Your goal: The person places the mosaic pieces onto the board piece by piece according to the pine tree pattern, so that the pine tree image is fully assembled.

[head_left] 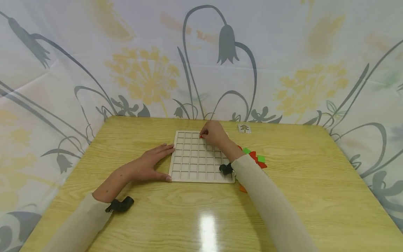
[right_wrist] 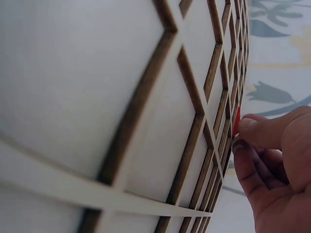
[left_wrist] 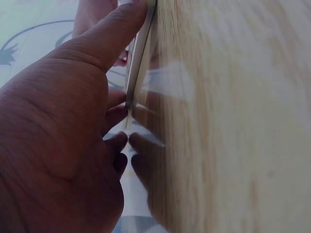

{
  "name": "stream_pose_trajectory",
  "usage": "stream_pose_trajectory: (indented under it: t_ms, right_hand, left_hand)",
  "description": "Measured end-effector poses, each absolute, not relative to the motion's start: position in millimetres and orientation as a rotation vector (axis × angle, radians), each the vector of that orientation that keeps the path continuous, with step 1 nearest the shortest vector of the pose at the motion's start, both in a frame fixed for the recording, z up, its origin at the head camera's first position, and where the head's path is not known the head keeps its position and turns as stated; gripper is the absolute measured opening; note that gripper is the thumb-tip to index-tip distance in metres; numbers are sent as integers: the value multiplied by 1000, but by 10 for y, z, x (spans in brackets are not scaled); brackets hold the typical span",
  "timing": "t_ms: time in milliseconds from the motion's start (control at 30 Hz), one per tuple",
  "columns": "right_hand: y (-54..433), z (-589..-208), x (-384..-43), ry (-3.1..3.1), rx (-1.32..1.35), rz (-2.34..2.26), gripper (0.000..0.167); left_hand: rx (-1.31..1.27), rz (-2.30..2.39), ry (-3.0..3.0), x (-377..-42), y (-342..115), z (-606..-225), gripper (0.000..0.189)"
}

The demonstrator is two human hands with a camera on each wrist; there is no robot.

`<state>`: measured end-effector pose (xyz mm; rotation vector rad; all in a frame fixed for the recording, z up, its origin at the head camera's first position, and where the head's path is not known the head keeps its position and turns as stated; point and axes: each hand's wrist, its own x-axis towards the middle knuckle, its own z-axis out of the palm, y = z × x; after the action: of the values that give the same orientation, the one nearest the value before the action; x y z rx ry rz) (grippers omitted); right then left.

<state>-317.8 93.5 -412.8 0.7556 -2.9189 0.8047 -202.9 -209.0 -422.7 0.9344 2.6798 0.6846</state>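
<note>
A pale wooden grid board point(head_left: 194, 157) with raised dividers lies flat on the table. At its back row my right hand point(head_left: 215, 134) pinches a small red piece point(head_left: 201, 136) between thumb and fingertips. That red piece point(right_wrist: 236, 121) shows only as a sliver in the right wrist view, so its full shape is hidden. My left hand point(head_left: 148, 164) rests at the board's left side, fingers spread and fairly straight. Its thumb touches the front left corner, and the fingertips meet the left edge farther back. In the left wrist view the thumb point(left_wrist: 114, 34) lies along the board's edge.
Red, green and orange pieces point(head_left: 261, 159) lie to the right of the board, partly behind my right forearm. A small patterned card point(head_left: 244, 128) sits near the table's back edge. Behind the wooden table point(head_left: 176, 217) hangs a flower-printed cloth point(head_left: 201, 70).
</note>
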Motion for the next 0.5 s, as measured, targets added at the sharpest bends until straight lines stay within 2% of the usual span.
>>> stream_pose_trajectory:
  t_ms: [500]
  right_hand:
    - [1089,-4067,-3087,-2905,772,981,20]
  left_hand:
    - [917,668,2679,-2032,-2092,-4233,107]
